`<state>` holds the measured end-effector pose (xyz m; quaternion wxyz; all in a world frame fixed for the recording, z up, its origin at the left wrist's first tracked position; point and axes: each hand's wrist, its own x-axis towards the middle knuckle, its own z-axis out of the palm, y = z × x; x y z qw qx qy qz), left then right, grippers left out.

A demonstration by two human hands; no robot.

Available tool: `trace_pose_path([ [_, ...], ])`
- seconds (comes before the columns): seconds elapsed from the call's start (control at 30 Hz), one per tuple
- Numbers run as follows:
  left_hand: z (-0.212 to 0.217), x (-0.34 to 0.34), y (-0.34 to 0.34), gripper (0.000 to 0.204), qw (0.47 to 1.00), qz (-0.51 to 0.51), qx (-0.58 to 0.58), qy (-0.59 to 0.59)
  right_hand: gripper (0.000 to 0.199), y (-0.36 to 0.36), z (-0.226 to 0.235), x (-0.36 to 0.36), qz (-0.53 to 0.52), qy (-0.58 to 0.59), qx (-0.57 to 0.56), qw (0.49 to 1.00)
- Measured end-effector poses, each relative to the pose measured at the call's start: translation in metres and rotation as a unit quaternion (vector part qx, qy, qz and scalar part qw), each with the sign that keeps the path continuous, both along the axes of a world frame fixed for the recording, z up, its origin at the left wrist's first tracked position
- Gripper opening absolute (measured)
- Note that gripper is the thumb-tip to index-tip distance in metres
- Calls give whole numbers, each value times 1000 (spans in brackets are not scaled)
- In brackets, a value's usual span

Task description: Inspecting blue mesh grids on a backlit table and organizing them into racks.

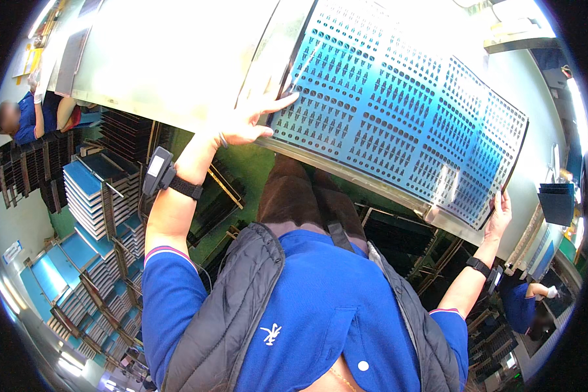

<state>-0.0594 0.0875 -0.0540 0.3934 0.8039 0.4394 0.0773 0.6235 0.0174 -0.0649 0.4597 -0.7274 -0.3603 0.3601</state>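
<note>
A large blue panel (398, 134) with rows of small dark shapes lies tilted over the bright white table (170, 59). Dark edging runs along its left and right sides. At the panel's left edge is my left hand (251, 121), its fingers spread, index finger and thumb reaching onto the border. Whether it grips the panel cannot be made out. My right hand (500, 212) pinches the panel's lower right corner, fingertips on top at the edge. Glare washes out the panel's far end.
Racks of stacked blue panels (85, 189) stand on the floor to my left. One co-worker (29, 117) sits at the far left, another (529, 304) at the lower right. Dark blue sheets (556, 202) hang beyond the table's right side. Dark racks (398, 235) stand below the table.
</note>
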Motion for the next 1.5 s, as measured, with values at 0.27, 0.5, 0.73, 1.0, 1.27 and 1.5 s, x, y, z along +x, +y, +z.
trace_pose_path([
  [0.27,6,1,-3,85,979,-22,103,177,29,3,7,-5,16,18,-2,1000],
  [0.5,13,21,7,83,992,-9,35,120,56,45,57,-34,91,148,-72,982],
  [0.73,11,32,7,91,991,-6,21,134,27,178,19,-11,131,-431,-123,884],
  [1.0,19,36,6,90,992,-11,25,125,33,192,9,-14,97,-398,-123,904],
  [1.27,19,42,10,88,992,-13,21,122,32,195,-16,16,132,-561,-27,817],
  [1.5,21,30,-5,81,968,-11,131,214,38,206,10,-31,130,-699,-105,695],
])
